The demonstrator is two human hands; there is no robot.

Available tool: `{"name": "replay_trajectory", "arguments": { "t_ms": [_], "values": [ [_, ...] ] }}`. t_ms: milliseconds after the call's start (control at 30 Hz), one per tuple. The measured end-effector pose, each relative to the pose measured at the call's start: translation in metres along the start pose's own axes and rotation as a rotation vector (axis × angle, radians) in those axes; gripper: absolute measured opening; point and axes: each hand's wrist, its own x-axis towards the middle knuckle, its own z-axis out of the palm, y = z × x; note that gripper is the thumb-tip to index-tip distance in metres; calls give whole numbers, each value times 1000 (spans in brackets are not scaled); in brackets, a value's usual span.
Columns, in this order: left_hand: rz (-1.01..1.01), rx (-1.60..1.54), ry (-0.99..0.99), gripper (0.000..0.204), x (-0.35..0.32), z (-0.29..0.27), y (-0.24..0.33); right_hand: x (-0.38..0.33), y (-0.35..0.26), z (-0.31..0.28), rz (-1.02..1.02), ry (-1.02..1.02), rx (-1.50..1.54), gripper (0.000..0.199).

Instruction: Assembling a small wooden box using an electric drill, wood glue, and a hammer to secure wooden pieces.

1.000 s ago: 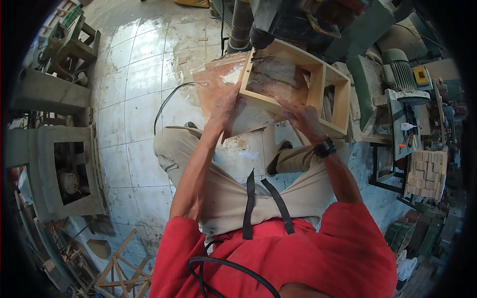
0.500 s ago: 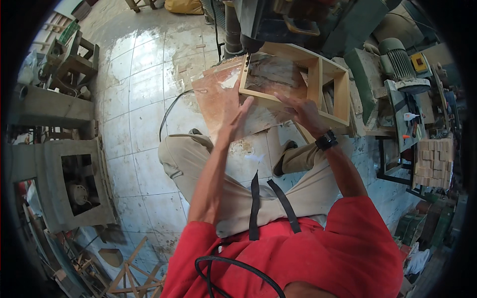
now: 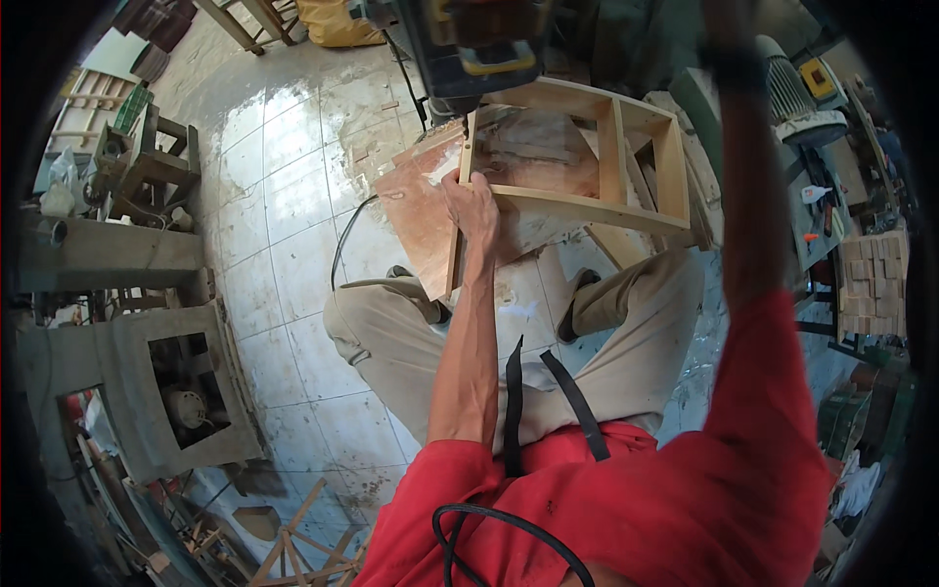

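A pale wooden frame (image 3: pixel 611 157) with a cross-piece lies on a reddish plywood board (image 3: pixel 416 201). My left hand (image 3: pixel 473 207) is closed round the frame's near left corner, its thumb and fingers wrapping the wood. A narrow wooden strip (image 3: pixel 453 266) sticks out toward me below that hand; whether it joins the frame is hidden by the hand. Over the frame's far left corner stands the dark head of a machine (image 3: pixel 476 59), with a yellow part on it. My right arm is raised at the right, and my right hand (image 3: pixel 729 18), at the top edge, is dark and smeared by motion.
A green motor (image 3: pixel 785 93) sits on a machine at the right, above a stack of wooden blocks (image 3: pixel 873 284). Grey machine bodies (image 3: pixel 108 245) line the left side. A black cable (image 3: pixel 350 230) runs over the tiled floor (image 3: pixel 284 245) beside the board.
My right hand has left the frame's near rail and swung up to the top edge. My left hand has closed on the frame's corner. The wooden strip now shows below it.
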Motion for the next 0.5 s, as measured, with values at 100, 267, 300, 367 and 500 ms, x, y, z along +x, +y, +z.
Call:
{"name": "replay_trajectory", "arguments": {
  "t_ms": [100, 267, 300, 367, 500],
  "values": [
    [6, -32, 2, 40, 4, -10, -5, 12, -24, -18, 266, -211, 30, 19],
    [-32, -9, -20, 40, 3, -16, -3, 54, -96, -52, 679, -555, 69, 15],
    [-4, -46, -37, 40, 1, -17, -3, 63, -110, -55, 762, -626, 77, 15],
    [27, -90, -60, 40, -1, -12, 2, 85, -129, -56, 915, -760, 90, 17],
    [14, -11, -23, 41, -2, -27, 7, -8, -143, -92, 335, -600, 461, 34]
  ]
}}
